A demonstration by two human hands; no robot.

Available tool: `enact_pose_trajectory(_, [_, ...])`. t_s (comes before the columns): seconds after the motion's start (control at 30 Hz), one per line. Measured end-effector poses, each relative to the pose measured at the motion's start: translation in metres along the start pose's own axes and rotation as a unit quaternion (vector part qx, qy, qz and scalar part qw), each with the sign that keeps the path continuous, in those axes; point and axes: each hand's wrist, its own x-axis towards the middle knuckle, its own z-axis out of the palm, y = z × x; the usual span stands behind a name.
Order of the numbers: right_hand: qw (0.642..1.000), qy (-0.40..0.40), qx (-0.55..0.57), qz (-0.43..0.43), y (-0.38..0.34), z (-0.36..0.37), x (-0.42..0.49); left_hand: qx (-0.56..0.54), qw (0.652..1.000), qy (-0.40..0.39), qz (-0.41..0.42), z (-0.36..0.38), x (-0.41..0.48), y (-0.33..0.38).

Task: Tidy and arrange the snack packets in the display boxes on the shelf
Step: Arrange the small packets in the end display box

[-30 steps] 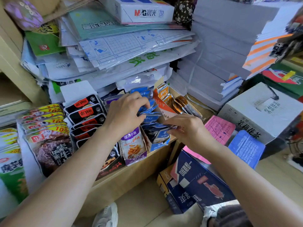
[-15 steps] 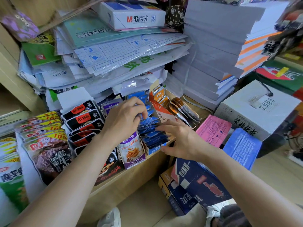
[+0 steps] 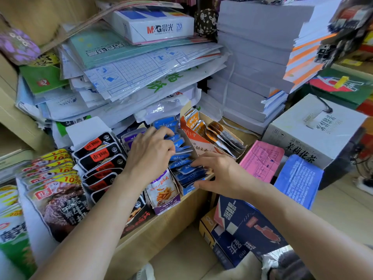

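Observation:
Several blue snack packets (image 3: 182,158) stand in a row inside a narrow display box (image 3: 186,189) on the wooden shelf (image 3: 161,225). My left hand (image 3: 150,154) lies curled over the back of that row, its fingertips pressing on the packets. My right hand (image 3: 218,172) rests at the front right of the box, fingers spread against the front packets, thumb under the box edge. To the left sits a purple packet box (image 3: 163,194). On the right is an orange box (image 3: 201,143) holding orange and brown packets.
Black and red packets (image 3: 96,156) and larger meat snack bags (image 3: 58,201) fill the shelf's left. Piled stationery (image 3: 131,69) and paper reams (image 3: 252,63) rise behind. Pink (image 3: 262,160) and blue (image 3: 298,180) packs, a white tea carton (image 3: 314,130) and a dark blue carton (image 3: 242,229) crowd the right.
My right hand let go of the loose blue packets it was pushing in and now presses flat on the front of the row. The blue packets sit more evenly.

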Motion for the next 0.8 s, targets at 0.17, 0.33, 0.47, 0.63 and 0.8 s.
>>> enact_pose_trajectory(0.17, [1.0,0.003,0.003,0.001,0.001,0.0,0.0,-0.037,0.999,0.024,-0.014,-0.004,0.0,-0.002])
enact_pose_trajectory(0.33, [1.0,0.003,0.003,-0.002,0.003,0.003,0.0,-0.086,0.995,-0.013,-0.051,-0.008,-0.003,-0.003])
enact_pose_trajectory(0.47, [0.996,0.028,0.078,0.035,-0.004,-0.003,0.004,-0.114,0.991,-0.015,-0.073,-0.008,-0.003,-0.004])
enact_pose_trajectory(0.63, [0.987,0.11,0.081,0.08,-0.002,0.0,0.016,-0.151,0.984,-0.004,-0.097,-0.006,-0.002,-0.006])
enact_pose_trajectory(0.8, [0.981,0.15,0.078,0.095,-0.004,0.009,0.028,-0.16,0.983,0.033,-0.088,-0.003,-0.001,-0.005])
